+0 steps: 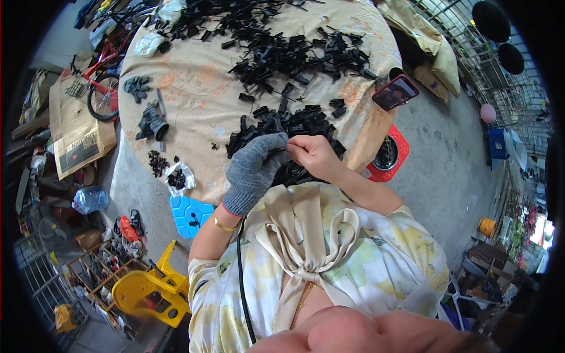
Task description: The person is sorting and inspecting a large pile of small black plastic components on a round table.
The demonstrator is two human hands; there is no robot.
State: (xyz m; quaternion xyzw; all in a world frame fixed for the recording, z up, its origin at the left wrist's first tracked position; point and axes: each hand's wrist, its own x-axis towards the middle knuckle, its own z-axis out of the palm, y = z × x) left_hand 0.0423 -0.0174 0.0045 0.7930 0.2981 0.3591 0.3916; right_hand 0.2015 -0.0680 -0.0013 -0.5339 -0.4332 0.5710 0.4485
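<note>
My left hand (257,166) wears a grey knitted glove, its fingers curled closed over the near edge of a heap of black plastic parts (271,125). Bare and pinched, my right hand (315,156) meets the left one fingertip to fingertip. Whatever lies between the fingers is too small and too covered to name. A larger spread of similar black parts (276,53), some with thin stems, lies farther back on the patterned cloth (194,117) of the round table.
Grey gloves (153,125) and a white bag of small black pieces (179,178) lie at the left. A phone (395,93) stands at the right edge. Around the table are a blue stool (190,215), a red stool (400,153) and a yellow chair (156,288).
</note>
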